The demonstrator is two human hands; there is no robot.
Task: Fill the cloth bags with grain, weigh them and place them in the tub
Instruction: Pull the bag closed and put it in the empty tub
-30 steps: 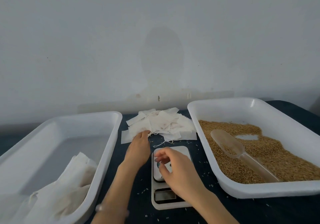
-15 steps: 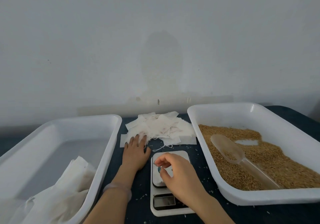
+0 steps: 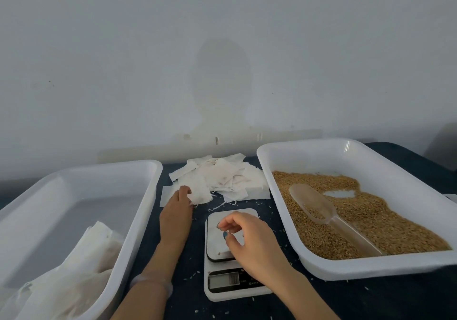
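Your left hand (image 3: 175,218) has gone from lying flat to curling its fingers onto a cloth bag (image 3: 200,196) at the front of the pile (image 3: 222,176).
You pinch that bag's near edge while it lies on the desk (image 3: 371,300) between the two tubs. Your right hand (image 3: 249,240) hovers over the scale (image 3: 222,292) platform, fingers loosely curled with nothing visible in them. Filled bags (image 3: 94,253) sit in the left tub (image 3: 148,196); the scoop (image 3: 314,203) rests on the grain (image 3: 346,225) in the right tub (image 3: 395,164).
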